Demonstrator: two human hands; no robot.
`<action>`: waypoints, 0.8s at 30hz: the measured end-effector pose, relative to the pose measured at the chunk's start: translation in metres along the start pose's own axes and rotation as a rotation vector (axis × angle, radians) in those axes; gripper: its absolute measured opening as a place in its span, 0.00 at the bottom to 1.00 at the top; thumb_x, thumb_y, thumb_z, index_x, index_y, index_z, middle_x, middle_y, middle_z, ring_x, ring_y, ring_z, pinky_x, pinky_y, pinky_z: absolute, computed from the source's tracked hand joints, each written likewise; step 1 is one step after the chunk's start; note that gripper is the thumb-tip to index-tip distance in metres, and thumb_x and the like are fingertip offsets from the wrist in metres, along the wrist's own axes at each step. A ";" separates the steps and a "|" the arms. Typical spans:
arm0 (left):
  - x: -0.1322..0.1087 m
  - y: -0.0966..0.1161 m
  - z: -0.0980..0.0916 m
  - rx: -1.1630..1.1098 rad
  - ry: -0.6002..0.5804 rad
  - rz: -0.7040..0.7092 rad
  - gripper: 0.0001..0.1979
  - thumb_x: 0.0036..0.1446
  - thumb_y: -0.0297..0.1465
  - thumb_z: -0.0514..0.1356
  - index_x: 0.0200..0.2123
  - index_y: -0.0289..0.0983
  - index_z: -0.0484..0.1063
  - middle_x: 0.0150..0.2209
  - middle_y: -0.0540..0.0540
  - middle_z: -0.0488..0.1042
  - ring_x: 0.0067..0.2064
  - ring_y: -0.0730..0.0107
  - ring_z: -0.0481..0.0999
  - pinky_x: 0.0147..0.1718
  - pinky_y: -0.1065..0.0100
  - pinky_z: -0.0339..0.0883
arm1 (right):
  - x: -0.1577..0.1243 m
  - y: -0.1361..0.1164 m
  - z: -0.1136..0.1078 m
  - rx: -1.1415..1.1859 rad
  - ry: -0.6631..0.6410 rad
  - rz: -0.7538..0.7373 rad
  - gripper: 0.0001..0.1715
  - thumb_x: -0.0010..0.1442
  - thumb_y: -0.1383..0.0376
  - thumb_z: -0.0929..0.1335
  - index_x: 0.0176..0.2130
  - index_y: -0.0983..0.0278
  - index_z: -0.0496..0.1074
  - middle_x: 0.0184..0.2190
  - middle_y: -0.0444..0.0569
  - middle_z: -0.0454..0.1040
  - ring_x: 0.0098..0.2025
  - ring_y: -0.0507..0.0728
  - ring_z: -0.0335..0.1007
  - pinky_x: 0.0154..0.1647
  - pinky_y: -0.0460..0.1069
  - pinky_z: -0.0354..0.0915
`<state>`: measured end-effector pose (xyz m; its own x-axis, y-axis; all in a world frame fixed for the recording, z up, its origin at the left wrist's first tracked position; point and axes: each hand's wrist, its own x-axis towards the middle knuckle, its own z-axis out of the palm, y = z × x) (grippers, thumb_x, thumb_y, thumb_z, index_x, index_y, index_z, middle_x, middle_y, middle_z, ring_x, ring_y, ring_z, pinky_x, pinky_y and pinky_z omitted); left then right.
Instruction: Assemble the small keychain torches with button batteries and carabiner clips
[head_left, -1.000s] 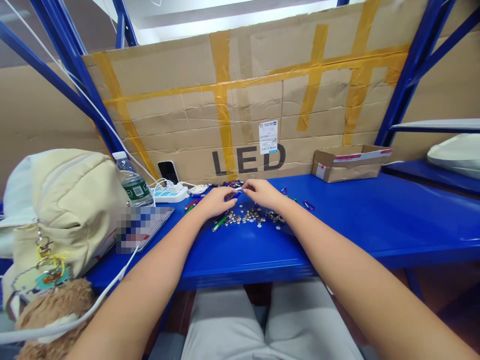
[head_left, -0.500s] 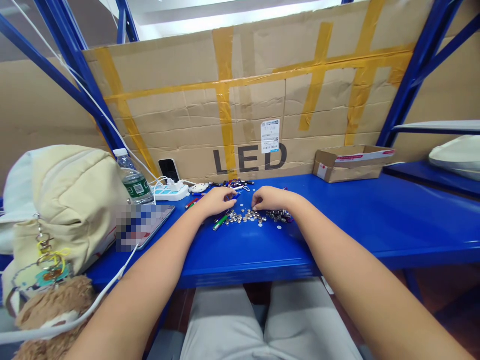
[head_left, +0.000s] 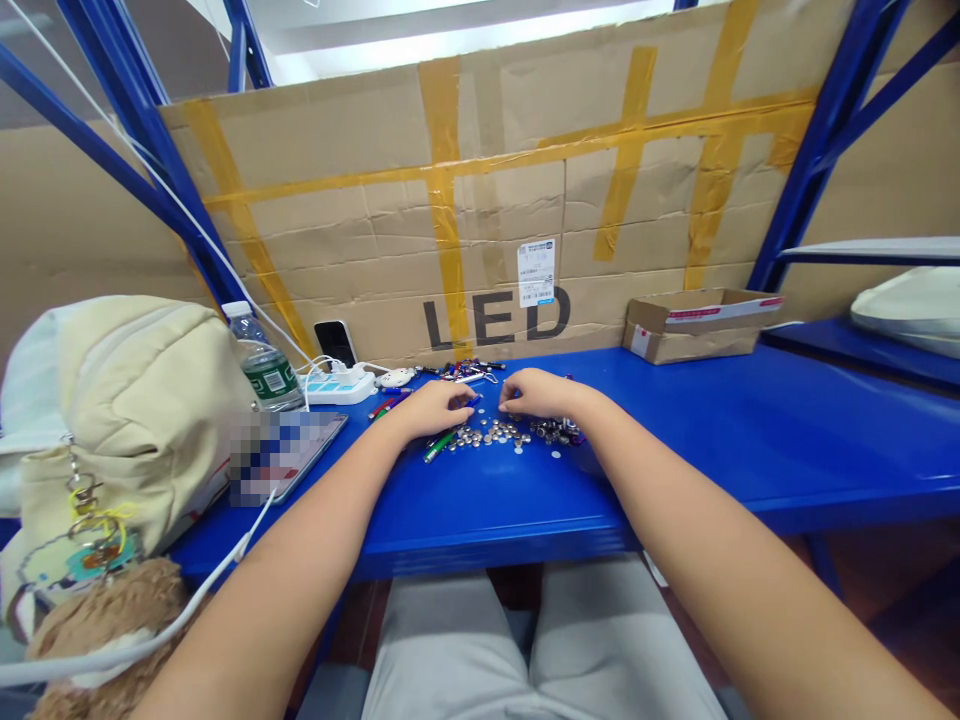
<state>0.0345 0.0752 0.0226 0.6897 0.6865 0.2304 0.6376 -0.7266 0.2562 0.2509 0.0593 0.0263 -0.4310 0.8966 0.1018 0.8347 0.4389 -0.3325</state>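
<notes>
**On a blue metal desk, a scatter of small round silver button cells**

At the middle of the desk, in the head view, the scatter lies just in front of two bare hands. The left hand rests at its left edge and the right hand at its far right edge, with their fingertips near each other. Each grip is curled inward. Whether either pinches anything cannot be told. Behind them stands a taped brown cardboard sheet marked LED.
</notes>
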 end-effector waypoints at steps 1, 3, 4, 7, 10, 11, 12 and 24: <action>0.000 0.001 0.000 0.004 -0.003 0.005 0.16 0.53 0.35 0.56 0.45 0.37 0.72 0.39 0.46 0.76 0.39 0.66 0.74 0.41 0.66 0.65 | 0.001 0.000 0.000 0.022 0.052 -0.014 0.10 0.54 0.61 0.66 0.33 0.63 0.75 0.33 0.48 0.77 0.34 0.55 0.70 0.33 0.47 0.61; 0.000 0.002 0.000 0.011 -0.006 0.016 0.16 0.53 0.35 0.56 0.45 0.37 0.72 0.39 0.46 0.76 0.39 0.66 0.74 0.41 0.66 0.65 | 0.003 0.000 0.001 0.100 0.131 -0.041 0.10 0.54 0.63 0.65 0.35 0.64 0.74 0.34 0.49 0.77 0.35 0.55 0.70 0.34 0.47 0.62; 0.000 0.003 0.000 0.013 -0.006 0.021 0.16 0.53 0.35 0.56 0.45 0.37 0.72 0.39 0.46 0.76 0.39 0.66 0.74 0.40 0.67 0.65 | 0.004 0.000 0.002 0.149 0.152 -0.054 0.10 0.55 0.64 0.65 0.36 0.65 0.74 0.34 0.49 0.77 0.35 0.55 0.71 0.34 0.47 0.63; -0.001 0.005 0.000 0.018 -0.003 0.042 0.16 0.53 0.34 0.56 0.45 0.37 0.72 0.39 0.46 0.76 0.39 0.66 0.74 0.40 0.67 0.65 | 0.005 -0.002 0.005 0.285 0.159 -0.080 0.10 0.54 0.67 0.65 0.39 0.66 0.72 0.33 0.50 0.76 0.34 0.54 0.71 0.34 0.47 0.64; 0.000 0.005 0.000 0.033 0.003 0.052 0.16 0.53 0.33 0.56 0.45 0.37 0.72 0.39 0.46 0.76 0.39 0.66 0.74 0.40 0.67 0.64 | 0.005 -0.004 0.007 0.345 0.175 -0.085 0.11 0.53 0.69 0.67 0.39 0.67 0.71 0.33 0.51 0.76 0.35 0.54 0.71 0.36 0.47 0.65; 0.000 0.004 0.001 0.040 0.005 0.053 0.16 0.53 0.34 0.56 0.45 0.37 0.72 0.39 0.46 0.76 0.39 0.66 0.73 0.39 0.67 0.64 | 0.005 -0.005 0.007 0.349 0.179 -0.086 0.12 0.52 0.70 0.67 0.40 0.67 0.70 0.33 0.51 0.76 0.36 0.55 0.71 0.36 0.47 0.65; 0.000 0.004 0.001 0.047 0.007 0.054 0.16 0.54 0.34 0.56 0.45 0.38 0.72 0.39 0.46 0.76 0.39 0.65 0.73 0.39 0.67 0.64 | 0.004 -0.006 0.007 0.345 0.182 -0.087 0.14 0.52 0.70 0.67 0.42 0.67 0.69 0.33 0.51 0.76 0.36 0.55 0.71 0.36 0.47 0.65; 0.003 -0.001 0.003 0.054 -0.024 0.181 0.17 0.61 0.35 0.49 0.48 0.37 0.70 0.48 0.43 0.72 0.50 0.64 0.69 0.52 0.63 0.60 | -0.007 -0.019 0.004 0.084 0.159 -0.191 0.29 0.52 0.74 0.66 0.54 0.66 0.60 0.32 0.48 0.75 0.34 0.54 0.69 0.31 0.45 0.59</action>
<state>0.0370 0.0779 0.0200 0.8024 0.5438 0.2460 0.5193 -0.8392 0.1615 0.2368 0.0451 0.0282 -0.5131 0.7989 0.3139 0.7090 0.6006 -0.3696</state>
